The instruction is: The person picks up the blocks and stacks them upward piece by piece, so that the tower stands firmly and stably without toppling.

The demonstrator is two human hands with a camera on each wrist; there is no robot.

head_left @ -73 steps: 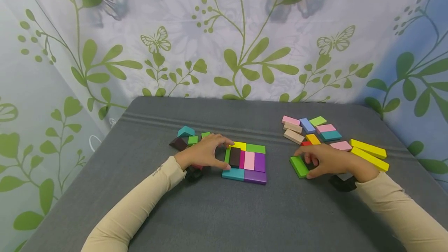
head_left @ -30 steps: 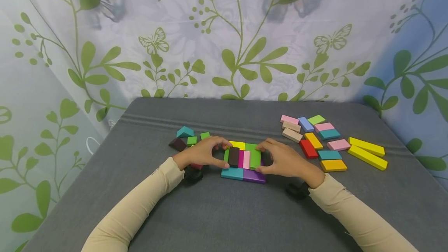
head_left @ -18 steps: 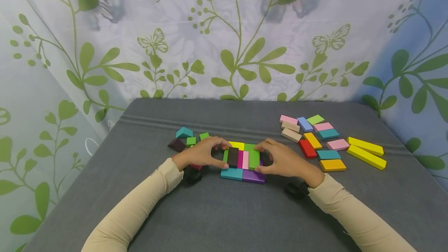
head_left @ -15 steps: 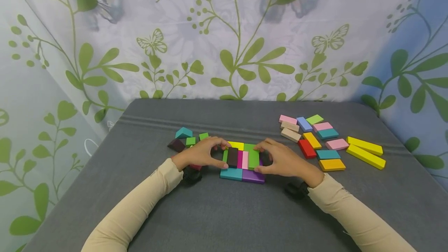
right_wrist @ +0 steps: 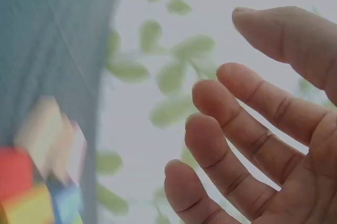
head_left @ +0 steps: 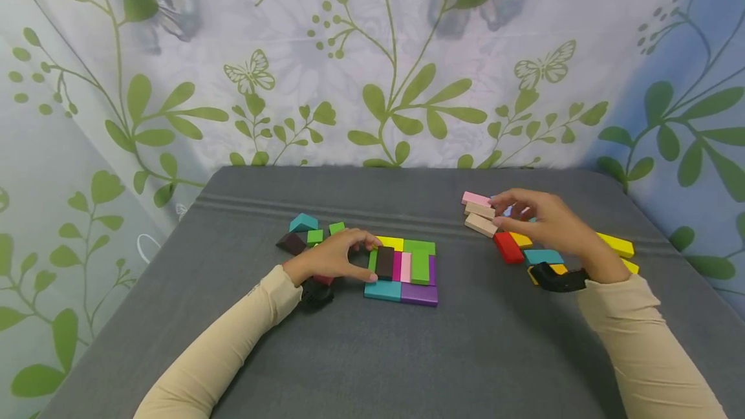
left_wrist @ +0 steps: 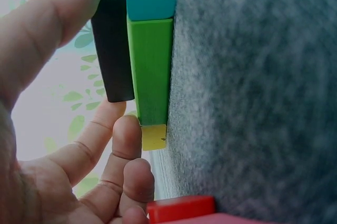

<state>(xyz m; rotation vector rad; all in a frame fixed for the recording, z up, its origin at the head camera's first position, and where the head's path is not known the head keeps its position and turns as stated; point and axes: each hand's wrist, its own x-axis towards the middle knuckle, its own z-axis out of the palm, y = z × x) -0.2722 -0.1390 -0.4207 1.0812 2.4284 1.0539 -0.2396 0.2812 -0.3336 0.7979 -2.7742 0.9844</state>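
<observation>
My left hand [head_left: 343,256] pinches a black block [head_left: 385,264] lying on a flat square of coloured blocks. In the left wrist view, the thumb is at one end of the black block [left_wrist: 113,50] and a fingertip at the other. The square shows a teal block [head_left: 382,290] and a purple block [head_left: 419,294] at its near edge and a yellow block [head_left: 391,244] at the far edge. On its right part rests a green block [head_left: 420,267], untouched. My right hand [head_left: 538,218], fingers apart and holding nothing, hovers over loose blocks, partly hiding them.
Loose blocks at the right include a red block [head_left: 508,248], a natural wood block [head_left: 480,225], a pink block [head_left: 476,199] and a long yellow block [head_left: 615,245]. Left of the square lie a teal triangular block [head_left: 304,222] and a dark triangular block [head_left: 291,244]. A grey cloth [head_left: 372,361] covers the table.
My right hand brought a green block from the right onto the square, let go of it, and moved back right above the loose blocks. My left hand has stayed at the black block.
</observation>
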